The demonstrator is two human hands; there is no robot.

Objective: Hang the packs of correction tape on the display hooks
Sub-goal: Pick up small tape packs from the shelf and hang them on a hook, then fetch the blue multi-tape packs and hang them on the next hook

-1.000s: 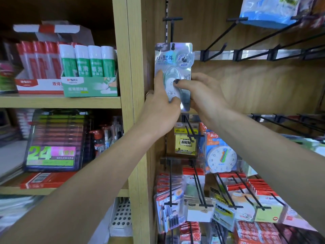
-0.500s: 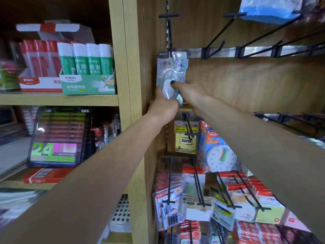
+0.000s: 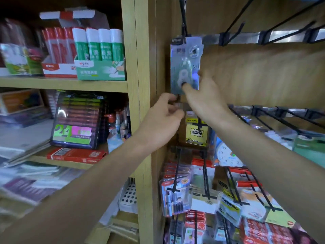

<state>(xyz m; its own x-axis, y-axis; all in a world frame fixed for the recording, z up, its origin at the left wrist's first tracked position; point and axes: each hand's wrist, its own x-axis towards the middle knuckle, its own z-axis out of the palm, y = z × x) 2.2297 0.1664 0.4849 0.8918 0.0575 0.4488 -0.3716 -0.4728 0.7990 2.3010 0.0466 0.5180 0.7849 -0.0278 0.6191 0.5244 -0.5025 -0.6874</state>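
while the pack of correction tape point(image 3: 185, 66) hangs upright under the display hook point(image 3: 183, 23), long axis vertical, my right hand point(image 3: 204, 99) pinches its lower edge; my left hand point(image 3: 163, 118), below the pack, sits loosely curled, holding nothing i can see.

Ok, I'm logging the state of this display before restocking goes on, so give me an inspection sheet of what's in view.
Surface: wooden back panel with metal rails carrying black display hooks.
Job's things: correction tape pack hangs on the leftmost hook.
Clutter: yellow sticky-note pack, clock toy and red packs on lower hooks.
Hands: right hand pinches the pack's lower part; left hand is just below the pack, fingers curled, contact unclear.
Cables: nothing seen.
Surroundings: shelves at left with glue stick boxes and a pen set.
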